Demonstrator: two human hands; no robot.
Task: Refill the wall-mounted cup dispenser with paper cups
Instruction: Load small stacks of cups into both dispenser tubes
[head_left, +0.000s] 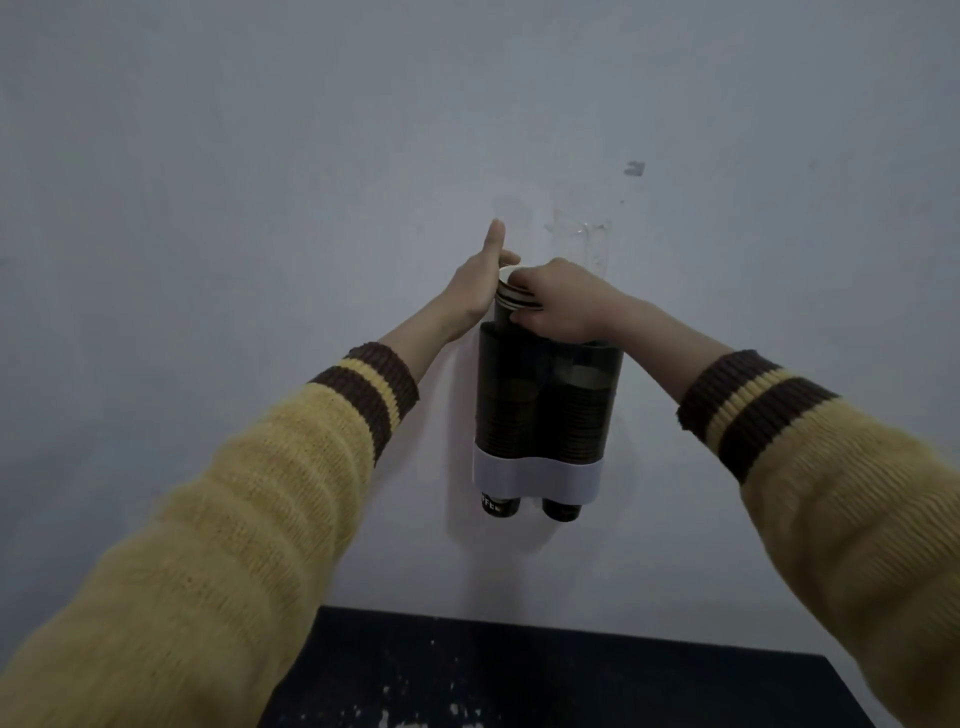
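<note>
A dark, see-through twin-tube cup dispenser (545, 405) with a white band at its base hangs on the wall. Both tubes hold stacked dark paper cups, and a cup bottom pokes out under each tube. A stack of paper cups (511, 299) with pale rims sticks out of the top of the left tube. My right hand (561, 301) grips the top of that stack from the right. My left hand (480, 283) lies against the stack's left side, thumb pointing up; its fingers are hidden behind the cups.
The dispenser is fixed to a plain pale wall (260, 208) with a few marks and tape remnants (582, 228) above it. A dark tabletop (571, 680) with white specks sits below, near the bottom edge of the view.
</note>
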